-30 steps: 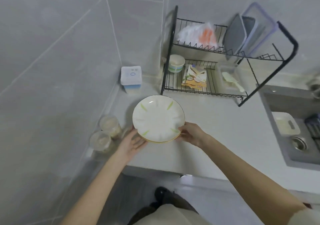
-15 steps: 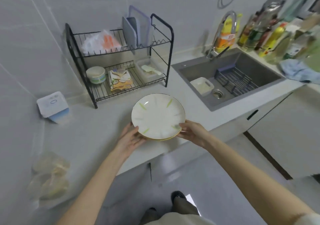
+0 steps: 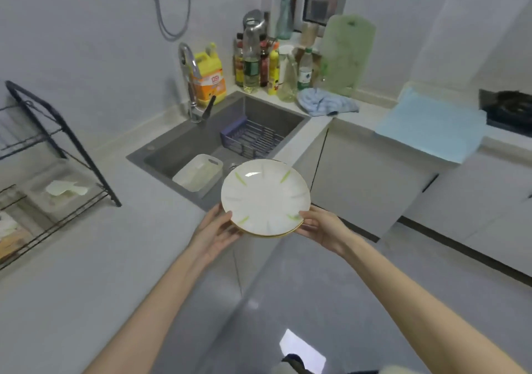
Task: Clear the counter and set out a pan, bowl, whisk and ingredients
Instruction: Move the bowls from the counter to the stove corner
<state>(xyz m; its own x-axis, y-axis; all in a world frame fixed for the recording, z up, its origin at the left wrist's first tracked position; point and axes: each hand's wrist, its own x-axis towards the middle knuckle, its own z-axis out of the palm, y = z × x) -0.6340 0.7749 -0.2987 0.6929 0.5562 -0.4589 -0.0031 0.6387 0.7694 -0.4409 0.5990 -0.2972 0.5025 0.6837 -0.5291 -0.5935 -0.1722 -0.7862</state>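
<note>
A white plate [image 3: 264,196] with green streaks and a gold rim is held in the air, level, off the counter's front edge near the sink's corner. A second rim shows just under it, so it looks like two stacked plates. My left hand [image 3: 214,234] grips the lower left rim with the thumb on top. On the lower right rim sits my right hand [image 3: 319,228], thumb on top too.
Behind the plate lies a grey sink [image 3: 172,154] holding a white tub [image 3: 198,175] and a blue rack [image 3: 249,140]. Bottles [image 3: 259,62] crowd the back corner beside a green cutting board [image 3: 347,54]. A black dish rack [image 3: 49,157] stands left; a blue mat [image 3: 429,127] and stove [image 3: 509,111] right.
The view has swung right from the dish rack to the sink and far counter. Both hands kept their grip and carried the plate off the counter, out over the floor.
</note>
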